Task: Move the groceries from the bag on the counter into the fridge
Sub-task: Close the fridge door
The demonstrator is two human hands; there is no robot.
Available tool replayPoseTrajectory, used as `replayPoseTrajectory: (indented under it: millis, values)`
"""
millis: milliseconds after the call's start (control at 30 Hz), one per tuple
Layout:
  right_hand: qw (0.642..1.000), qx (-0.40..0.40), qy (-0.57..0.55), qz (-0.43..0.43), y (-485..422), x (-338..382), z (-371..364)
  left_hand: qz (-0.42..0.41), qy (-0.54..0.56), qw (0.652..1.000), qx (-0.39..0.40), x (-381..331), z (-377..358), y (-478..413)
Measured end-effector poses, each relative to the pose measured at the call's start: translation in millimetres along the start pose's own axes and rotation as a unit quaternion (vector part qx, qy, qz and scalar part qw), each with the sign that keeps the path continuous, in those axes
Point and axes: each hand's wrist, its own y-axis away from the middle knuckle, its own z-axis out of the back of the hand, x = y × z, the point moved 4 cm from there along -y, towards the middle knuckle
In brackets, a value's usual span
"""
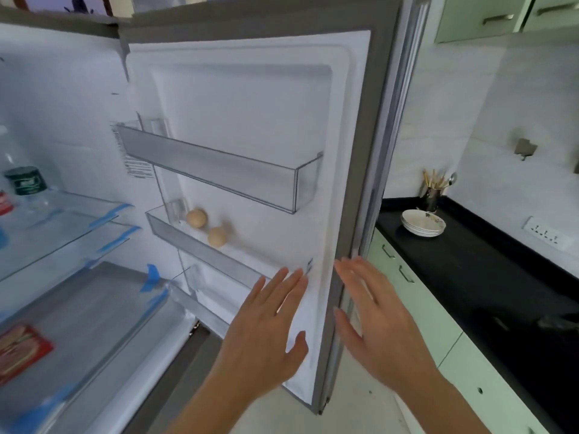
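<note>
Fridge door (244, 120) stood wide open. Left hand (266, 327) flat, fingers spread, empty, over inner liner near door edge. Right hand (379, 321) likewise spread and empty, just past that edge, probably flanking door to swing it. Contact unclear. Two eggs (196, 218) sat in middle door shelf (194, 245), rail stopping them rolling. Red packet (22, 346) lay on lower fridge shelf (103, 308), bottle (25, 180) higher up. Bag not clearly visible on counter (470, 261).

No lettering could be read, sticker (135, 161) on the fridge (62, 104) inner wall was blurred, green label (26, 181) on the bottle (12, 158) and red packet (18, 350) print were illegible.
</note>
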Motion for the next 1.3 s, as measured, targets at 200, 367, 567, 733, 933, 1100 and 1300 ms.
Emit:
replayPoseTrajectory:
  millis: [200,367,567,733,933,1100,1300]
  values:
    - [0.996,-0.044,-0.070,0.029,11,-2,23,0.049,-0.062,0.997,-0.016,-7,25,40]
    - [0.988,-0.007,-0.141,0.061,4,20,17,0.133,-0.124,0.983,-0.004,-9,51,72]
    - [0.963,0.007,-0.237,0.125,7,57,9,0.239,-0.177,0.955,-0.018,-42,88,97]
    - [0.941,0.046,-0.266,0.205,6,96,-8,0.263,-0.230,0.934,-0.070,-63,116,112]
    - [0.913,0.079,-0.283,0.283,-13,150,-35,0.282,-0.296,0.910,-0.066,-48,142,120]
    - [0.901,0.079,-0.286,0.316,-45,195,-57,0.314,-0.333,0.886,-0.078,-11,170,130]
    - [0.899,0.056,-0.266,0.344,-91,235,-88,0.340,-0.384,0.850,-0.121,40,200,146]
